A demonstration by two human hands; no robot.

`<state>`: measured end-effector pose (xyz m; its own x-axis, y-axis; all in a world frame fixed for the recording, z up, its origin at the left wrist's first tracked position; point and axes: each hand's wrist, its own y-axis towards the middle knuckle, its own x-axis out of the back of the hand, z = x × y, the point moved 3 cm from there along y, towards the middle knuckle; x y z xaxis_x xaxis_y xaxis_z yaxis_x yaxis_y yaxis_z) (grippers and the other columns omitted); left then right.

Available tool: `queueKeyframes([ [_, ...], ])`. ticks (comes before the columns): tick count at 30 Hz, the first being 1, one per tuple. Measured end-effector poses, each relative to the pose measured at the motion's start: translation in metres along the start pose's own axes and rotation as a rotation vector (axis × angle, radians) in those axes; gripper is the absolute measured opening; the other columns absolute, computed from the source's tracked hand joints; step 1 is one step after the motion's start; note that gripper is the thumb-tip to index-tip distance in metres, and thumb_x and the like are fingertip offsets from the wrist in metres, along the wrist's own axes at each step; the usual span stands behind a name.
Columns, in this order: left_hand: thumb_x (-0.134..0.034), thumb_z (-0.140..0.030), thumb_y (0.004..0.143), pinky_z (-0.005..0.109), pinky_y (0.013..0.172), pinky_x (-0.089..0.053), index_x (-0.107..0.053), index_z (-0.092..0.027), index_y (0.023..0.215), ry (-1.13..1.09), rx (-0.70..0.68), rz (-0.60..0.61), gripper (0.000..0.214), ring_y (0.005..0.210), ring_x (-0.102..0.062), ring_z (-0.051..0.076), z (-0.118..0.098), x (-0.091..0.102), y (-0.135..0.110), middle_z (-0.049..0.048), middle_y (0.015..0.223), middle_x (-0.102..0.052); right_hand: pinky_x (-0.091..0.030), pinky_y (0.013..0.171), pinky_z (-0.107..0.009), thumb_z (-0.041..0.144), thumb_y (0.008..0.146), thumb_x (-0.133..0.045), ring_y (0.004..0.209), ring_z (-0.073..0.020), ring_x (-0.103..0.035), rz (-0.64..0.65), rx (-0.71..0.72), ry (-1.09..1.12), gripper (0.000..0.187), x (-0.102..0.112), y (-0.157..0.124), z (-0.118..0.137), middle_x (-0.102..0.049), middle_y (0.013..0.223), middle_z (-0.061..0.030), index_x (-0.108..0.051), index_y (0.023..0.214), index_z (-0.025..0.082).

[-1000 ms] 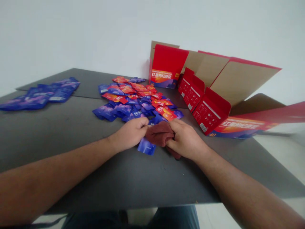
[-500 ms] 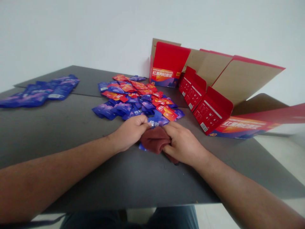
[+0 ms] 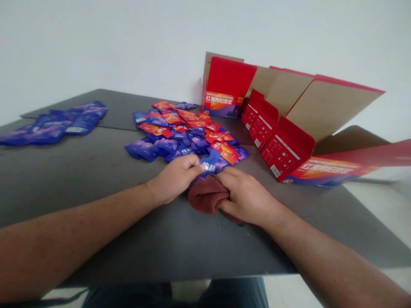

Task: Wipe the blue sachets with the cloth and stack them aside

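My left hand (image 3: 177, 177) is closed, pinching the upper left edge of a blue-purple pouch (image 3: 208, 167) with white lettering. Bunched in my right hand (image 3: 245, 194) is a brown-red cloth (image 3: 208, 194), its fingers closed around it. The cloth lies against the lower part of the pouch and hides most of it. Just beyond both hands spreads a heap of blue and red-orange pouches (image 3: 183, 132), overlapping one another.
Blue pouches (image 3: 61, 124) lie in an overlapping row at the far left of the dark grey table (image 3: 154, 244). Red printed cartons with raised flaps stand at the right, among them one carton (image 3: 221, 105) at the back and one (image 3: 285, 149) nearer. A white wall rises behind.
My right hand and the cloth have slid slightly down the pouch, toward me, baring more of its lettering. My left hand stays in place on the pouch's edge.
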<state>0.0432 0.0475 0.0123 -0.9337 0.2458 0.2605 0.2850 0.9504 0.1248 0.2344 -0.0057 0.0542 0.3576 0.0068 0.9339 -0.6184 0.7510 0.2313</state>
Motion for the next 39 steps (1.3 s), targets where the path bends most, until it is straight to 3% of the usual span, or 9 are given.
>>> queueKeyframes([
  [3,-0.062,-0.04,0.092,0.025,0.053,-0.029,-0.047,-0.02,0.071,-0.023,0.019,0.008,0.033,0.058,-0.039,0.012,0.0038,-0.0004,0.0014,-0.0029,0.065,-0.046,-0.045,0.073,-0.032,0.019,0.081,-0.067,0.083,-0.0198,-0.058,-0.103,-0.128,-0.033,0.013,0.0044,0.0003,-0.0093,-0.061,0.09,-0.0029,-0.057,0.088,0.022],
  [9,-0.063,-0.038,0.091,0.026,0.057,-0.032,-0.046,-0.02,0.069,-0.008,-0.023,0.013,0.033,0.061,-0.038,0.012,0.0029,-0.0005,0.0017,-0.0026,0.065,-0.044,-0.047,0.078,-0.032,0.015,0.078,-0.064,0.092,-0.0209,-0.061,-0.007,-0.043,0.028,0.017,0.002,0.0018,-0.005,-0.064,0.096,-0.0041,-0.059,0.093,0.021],
  [14,-0.062,-0.038,0.092,0.025,0.054,-0.031,-0.046,-0.02,0.07,-0.032,0.012,0.005,0.032,0.061,-0.04,0.012,0.0044,-0.0005,0.0013,-0.002,0.066,-0.045,-0.046,0.076,-0.033,0.017,0.078,-0.065,0.086,-0.0207,-0.06,-0.126,-0.167,-0.02,0.014,0.0063,0.0011,-0.0121,-0.064,0.091,-0.0038,-0.059,0.09,0.021],
  [19,-0.064,-0.038,0.09,0.025,0.053,-0.03,-0.048,-0.02,0.07,-0.044,0.002,0.008,0.032,0.059,-0.037,0.012,0.0052,-0.001,0.001,-0.0026,0.066,-0.044,-0.047,0.078,-0.032,0.015,0.078,-0.064,0.09,-0.0209,-0.061,-0.014,-0.042,0.028,0.017,0.0017,0.0015,-0.0071,-0.064,0.096,-0.004,-0.059,0.093,0.021],
  [24,-0.062,-0.039,0.091,0.025,0.053,-0.029,-0.047,-0.02,0.071,-0.041,0.027,0.007,0.031,0.059,-0.039,0.012,0.0059,-0.0013,0.0016,-0.003,0.064,-0.045,-0.047,0.078,-0.033,0.018,0.079,-0.065,0.088,-0.0217,-0.061,-0.125,-0.193,-0.029,0.015,0.005,0.0013,-0.0133,-0.065,0.093,-0.0046,-0.06,0.092,0.021],
  [29,-0.062,-0.038,0.091,0.025,0.053,-0.03,-0.047,-0.02,0.071,-0.019,0.007,0.032,0.031,0.06,-0.037,0.012,0.0026,-0.001,0.001,-0.003,0.065,-0.043,-0.048,0.08,-0.033,0.016,0.079,-0.064,0.094,-0.0218,-0.062,-0.016,-0.044,0.016,0.017,0.0006,0.001,-0.0061,-0.066,0.099,-0.0049,-0.06,0.094,0.021],
  [34,-0.061,-0.039,0.092,0.026,0.055,-0.032,-0.047,-0.02,0.072,-0.035,0.014,0.013,0.03,0.062,-0.042,0.013,0.0058,-0.0007,0.0017,-0.0019,0.067,-0.047,-0.047,0.076,-0.033,0.017,0.078,-0.064,0.087,-0.0213,-0.061,-0.134,-0.158,-0.031,0.015,0.0048,0.0009,-0.0131,-0.064,0.092,-0.0042,-0.059,0.092,0.021],
  [39,-0.062,-0.038,0.091,0.025,0.054,-0.031,-0.047,-0.02,0.071,-0.019,0.0,0.016,0.031,0.062,-0.039,0.012,0.006,-0.0009,0.0023,-0.0026,0.067,-0.045,-0.048,0.079,-0.032,0.016,0.078,-0.064,0.091,-0.0213,-0.062,-0.016,-0.067,0.014,0.016,0.0019,0.0016,-0.0079,-0.065,0.097,-0.0048,-0.059,0.093,0.021],
])
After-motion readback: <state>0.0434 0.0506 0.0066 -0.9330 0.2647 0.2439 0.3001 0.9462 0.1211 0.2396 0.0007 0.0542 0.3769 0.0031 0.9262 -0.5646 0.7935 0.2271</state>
